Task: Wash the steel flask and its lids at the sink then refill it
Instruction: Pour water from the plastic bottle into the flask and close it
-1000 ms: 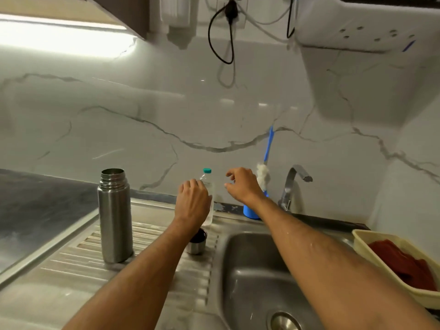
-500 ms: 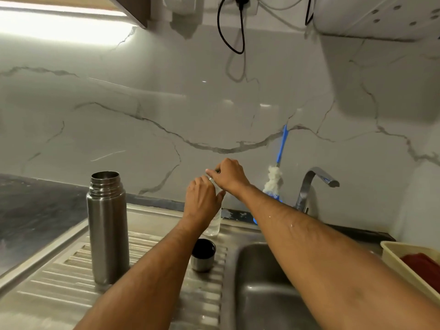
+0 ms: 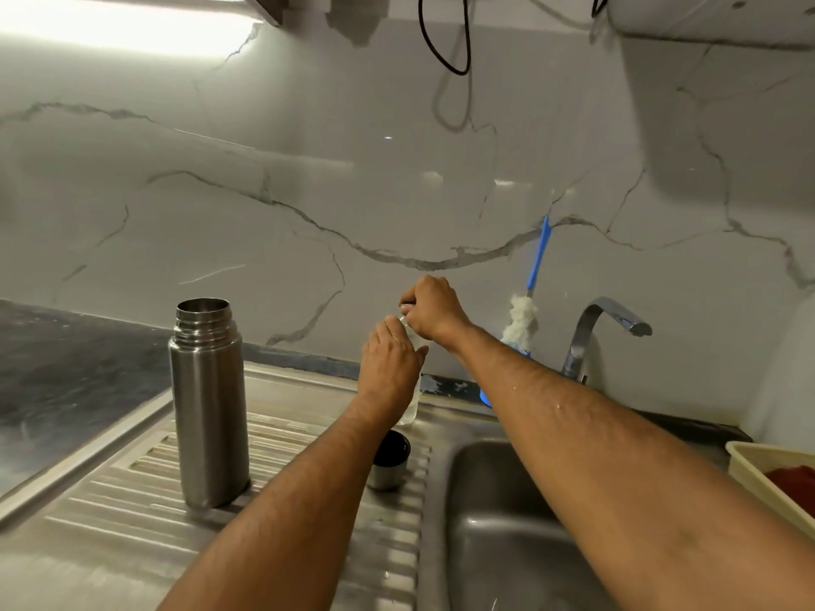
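My left grip [image 3: 390,368] is wrapped round a clear plastic bottle [image 3: 410,410] standing at the back of the drainboard [image 3: 132,491], about 12 o'clock from the flask's lid. My right grip [image 3: 434,308] is curled over the bottle's top, fingertips pinching there; the cap itself is hidden under my fingers.

The steel flask [image 3: 209,403] stands upright and open on the ribbed drainboard, at 9 o'clock from my left grip, well apart. Brushed steel body, threaded neck, mouth uncovered.

Steel lid [image 3: 390,460] sits mouth up on the drainboard, dark inside, just right of my left forearm, near the sink [image 3: 507,522] edge.

Tap [image 3: 604,328] at 3 o'clock from my right grip. Blue-handled brush [image 3: 525,319] with a white head leans on the wall between them. Cream tray [image 3: 767,482] with something red in it at far right.
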